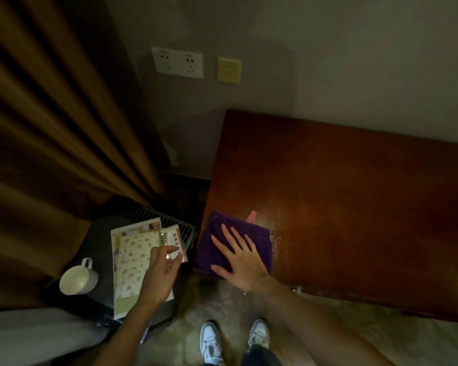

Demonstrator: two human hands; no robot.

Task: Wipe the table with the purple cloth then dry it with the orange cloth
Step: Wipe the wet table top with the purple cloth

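We look down at a reddish-brown wooden table (341, 202) pushed against a grey wall. Our right hand (242, 256) lies flat on the purple cloth (222, 241), fingers spread wide and pressing down rather than gripping. The cloth sits at the table's near left corner, folded into a thick, soft square that overhangs the edge slightly. A pink tag (252, 216) pokes out from its far side.

Our left hand (160, 270) hovers beside the table over a dark low unit (101, 228), fingers loosely curled and holding nothing, close to a small red-and-white packet (175, 240) and a pale patterned booklet (132, 260). A white ceramic mug (77, 278) stands further left.

We judge the main risk to be the cloth sliding off the corner, since part of it already hangs past the edge and only downward pressure keeps it there. The tabletop looks smooth and glossy, with a streaked sheen just beyond the cloth, so the fabric may glide easily. The orange cloth is not visible to us. A careless left-hand movement could knock the packet or the mug.
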